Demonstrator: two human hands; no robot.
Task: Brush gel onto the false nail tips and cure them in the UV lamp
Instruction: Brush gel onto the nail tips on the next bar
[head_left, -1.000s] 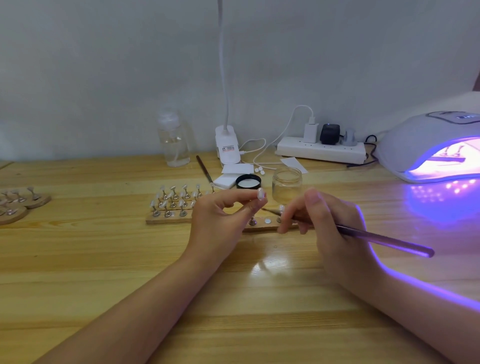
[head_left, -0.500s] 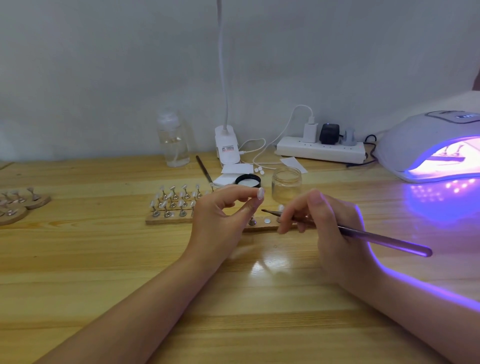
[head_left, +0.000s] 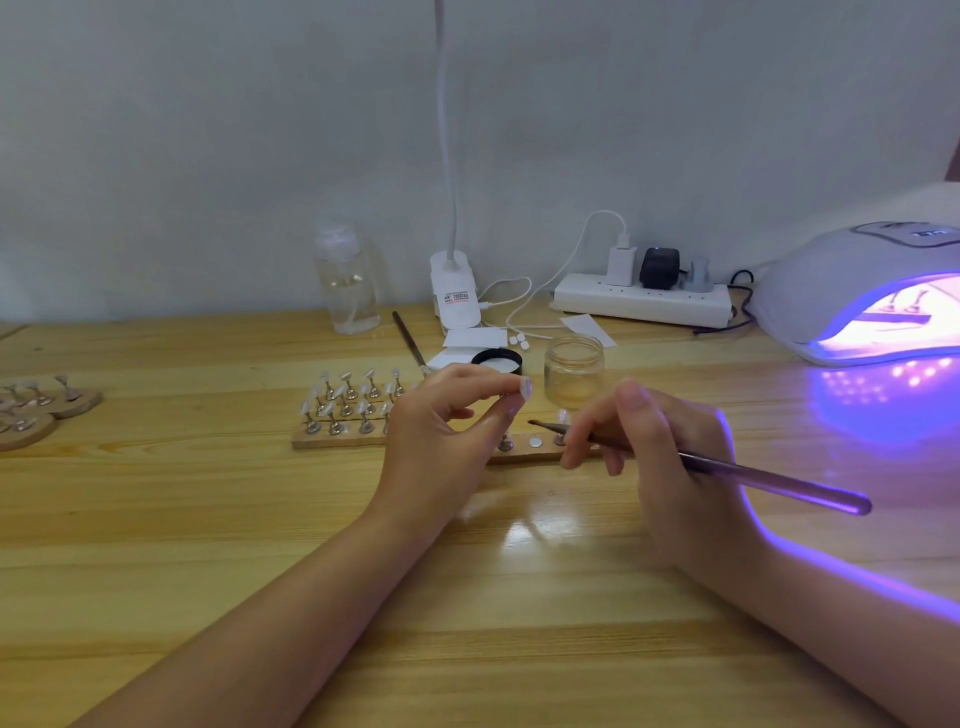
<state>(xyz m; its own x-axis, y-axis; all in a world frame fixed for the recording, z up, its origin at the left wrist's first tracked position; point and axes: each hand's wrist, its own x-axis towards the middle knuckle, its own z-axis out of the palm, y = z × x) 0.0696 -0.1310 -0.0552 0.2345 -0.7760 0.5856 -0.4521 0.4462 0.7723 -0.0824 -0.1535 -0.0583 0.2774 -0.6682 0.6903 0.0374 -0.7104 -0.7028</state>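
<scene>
**Brush poised beside one lifted nail tip**

Forearms reach in from the near edge of the wooden table (head_left: 156, 519). The left hand (head_left: 441, 436) pinches a small stand between thumb and forefinger and holds it up, so that the false nail tip (head_left: 525, 388) on it shows just past the fingertips. The right hand (head_left: 660, 457) grips the brush (head_left: 753, 475) like a pen, fingers curled round the shaft, bristle end pointing left and a little below the lifted tip, not touching it.

By my reading this is the brushing step, between strokes or just ahead of one. The next move calls for raising the bristles to the tip and drawing a thin, even coat while the pinch holds steady.

Just behind the hands lies the wooden holder strip (head_left: 343, 441), its left part crowded with more tips on stands (head_left: 348, 402), its right part partly hidden by the fingers. Beyond it stand an open glass jar (head_left: 574, 370), a black-rimmed pot (head_left: 496, 361) and a spare brush (head_left: 410, 343).

Far right, the UV lamp (head_left: 831, 291) glows violet, with stands already inside; nothing blocks the way there. Along the wall are a clear bottle (head_left: 347, 283), a white lamp base (head_left: 454, 291) and a power strip (head_left: 641, 304). Round wooden discs with stands (head_left: 36, 410) lie far left.
</scene>
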